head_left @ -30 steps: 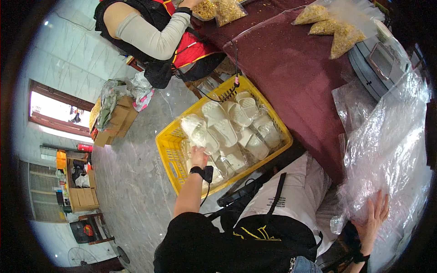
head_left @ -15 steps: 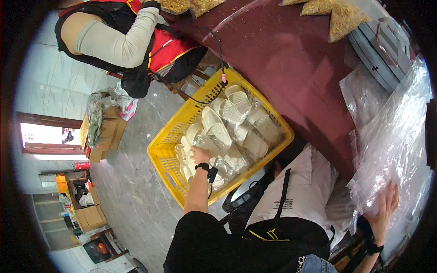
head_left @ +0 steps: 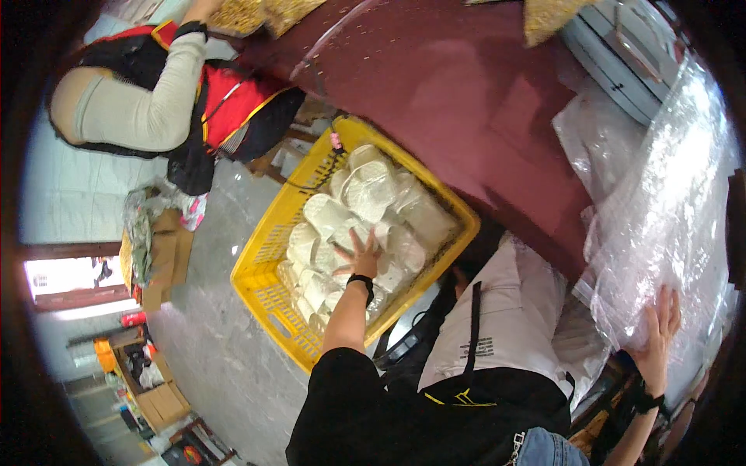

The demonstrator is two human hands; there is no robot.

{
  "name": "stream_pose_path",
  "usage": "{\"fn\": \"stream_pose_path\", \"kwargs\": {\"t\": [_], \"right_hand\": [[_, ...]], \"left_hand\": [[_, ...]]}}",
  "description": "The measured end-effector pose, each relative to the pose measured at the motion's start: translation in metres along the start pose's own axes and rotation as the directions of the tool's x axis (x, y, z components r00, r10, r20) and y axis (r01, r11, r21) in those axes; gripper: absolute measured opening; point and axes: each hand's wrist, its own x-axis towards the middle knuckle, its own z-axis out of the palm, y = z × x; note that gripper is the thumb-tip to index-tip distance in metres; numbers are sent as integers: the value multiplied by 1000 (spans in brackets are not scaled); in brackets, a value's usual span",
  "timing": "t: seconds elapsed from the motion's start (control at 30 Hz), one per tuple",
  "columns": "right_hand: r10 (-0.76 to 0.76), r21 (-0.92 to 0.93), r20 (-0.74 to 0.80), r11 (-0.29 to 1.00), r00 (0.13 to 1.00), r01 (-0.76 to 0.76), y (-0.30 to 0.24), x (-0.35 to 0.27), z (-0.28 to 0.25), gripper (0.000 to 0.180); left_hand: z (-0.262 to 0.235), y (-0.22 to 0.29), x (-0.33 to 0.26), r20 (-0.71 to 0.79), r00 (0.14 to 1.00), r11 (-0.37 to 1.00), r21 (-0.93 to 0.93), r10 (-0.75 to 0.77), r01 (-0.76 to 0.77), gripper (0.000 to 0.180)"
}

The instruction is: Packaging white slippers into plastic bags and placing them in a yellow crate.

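A yellow plastic crate (head_left: 266, 326) holds a heap of cream slippers (head_left: 368, 191), many wrapped in clear plastic. With fingers spread, my left hand (head_left: 360, 256) rests over the slippers near the middle of the crate. Its palm side is hidden, but nothing shows in its grasp. At the right, my right hand (head_left: 657, 332) lies with fingers stretched out on a pile of clear plastic bags (head_left: 649, 210).
A dark red table (head_left: 466, 101) runs beyond the crate. On it stand a grey machine (head_left: 610, 62) and bags of yellow grains (head_left: 548, 17). A co-worker's sleeve (head_left: 128, 113) is at the upper left. Cardboard boxes (head_left: 167, 256) sit on the grey floor.
My left hand has moved farther into the crate and spread its fingers over the slippers. My right hand stays on the plastic. The view has shifted, so the crate appears farther left.
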Motion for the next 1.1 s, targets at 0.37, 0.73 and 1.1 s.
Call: {"fn": "stream_pose_path", "kwargs": {"t": [0.37,0.73,1.1], "right_hand": [[140,42,172,988,975,-149,-7,5,-37,92],[-61,17,182,998,981,59,12,-4,-74,102],[437,509,-562,852,702,-123,133,-69,-73,48]], "left_hand": [[-77,-3,13,104,952,898,-374,288,-231,73],[-408,73,-252,-940,-36,94,72,339,-993,23],[-489,247,-306,-578,-162,139,441,800,-887,77]]}}
